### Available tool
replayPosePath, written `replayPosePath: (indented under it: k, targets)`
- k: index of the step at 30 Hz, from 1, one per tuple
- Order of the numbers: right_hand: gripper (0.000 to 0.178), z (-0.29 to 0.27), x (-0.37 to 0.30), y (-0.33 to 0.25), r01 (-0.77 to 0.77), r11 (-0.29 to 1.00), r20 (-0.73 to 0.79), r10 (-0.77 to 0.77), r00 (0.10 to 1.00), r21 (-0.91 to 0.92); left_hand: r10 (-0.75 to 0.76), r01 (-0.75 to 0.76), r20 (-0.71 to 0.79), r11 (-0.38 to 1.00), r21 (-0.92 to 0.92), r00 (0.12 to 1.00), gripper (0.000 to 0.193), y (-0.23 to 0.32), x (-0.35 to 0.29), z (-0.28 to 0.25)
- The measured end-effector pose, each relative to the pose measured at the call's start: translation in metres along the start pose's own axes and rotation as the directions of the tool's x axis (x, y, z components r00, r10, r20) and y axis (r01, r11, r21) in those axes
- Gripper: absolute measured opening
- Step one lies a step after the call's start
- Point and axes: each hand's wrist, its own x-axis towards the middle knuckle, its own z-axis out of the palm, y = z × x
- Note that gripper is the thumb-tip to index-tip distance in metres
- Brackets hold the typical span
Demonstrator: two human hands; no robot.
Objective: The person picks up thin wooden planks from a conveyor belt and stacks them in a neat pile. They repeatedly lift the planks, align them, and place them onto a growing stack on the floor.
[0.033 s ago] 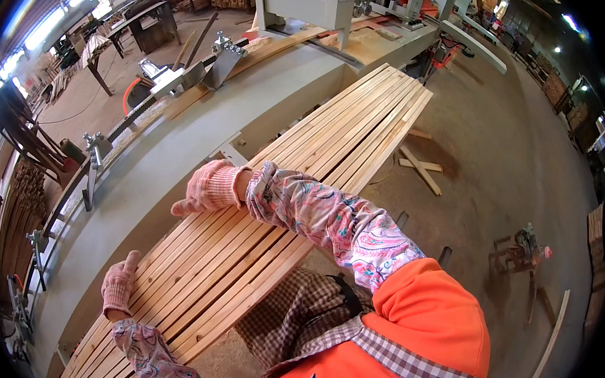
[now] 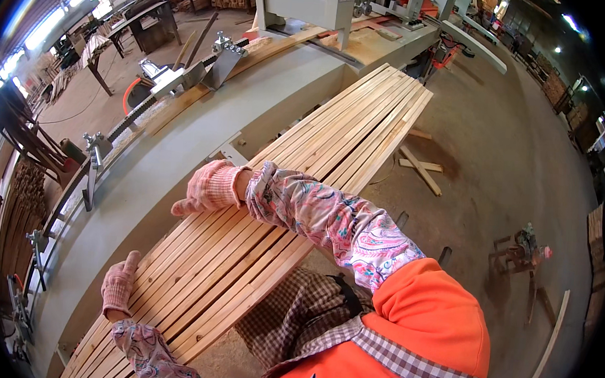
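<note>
A row of long, narrow wooden strips [image 2: 207,280] lies side by side before me, running from the lower left to the upper middle. My right hand [image 2: 212,187], in a pink knitted glove, is closed over the far edge of the strips with one digit stretched leftward; its other fingertips are hidden. Lower left, my gloved left hand [image 2: 118,285] is closed round the same outer edge, one digit pointing up along it. Patterned sleeves cover both forearms, and the right one crosses above the strips.
Beyond the strips runs a grey machine bed [image 2: 159,159] with a chain, metal clamps [image 2: 97,149] and a long board [image 2: 190,99] on it. A grey machine housing [image 2: 303,12] stands at the top. Wood offcuts [image 2: 421,168] lie on the floor at right, near a small stand [image 2: 524,251].
On the machine bed, the long board has slid toward the lower left. My hands and the strips have stayed where they were.
</note>
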Motion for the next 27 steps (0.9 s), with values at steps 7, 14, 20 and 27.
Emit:
replayPosePath:
  k: [7,14,20,27]
  targets:
    - [0.066,0.003,0.009,0.001,0.074,0.997,-0.062,-0.072,0.995,0.028,0.176,-0.167,-0.092,0.981,0.100,0.980,0.059,-0.041,0.010,0.022]
    - [0.068,0.001,0.014,0.003,0.007,1.000,-0.073,-0.005,0.997,0.016,0.001,0.000,-0.031,0.999,0.035,1.000,0.077,-0.009,0.007,0.003]
    - [0.071,0.023,0.064,0.029,0.036,0.990,-0.206,-0.007,0.978,0.134,-0.018,0.019,-0.056,1.000,0.013,0.998,0.084,-0.046,0.037,0.023]
    - [0.066,0.011,0.069,0.048,-0.087,0.904,-0.181,0.177,0.968,0.419,-0.094,0.093,-0.057,0.995,-0.029,0.994,0.076,-0.025,0.025,0.013]
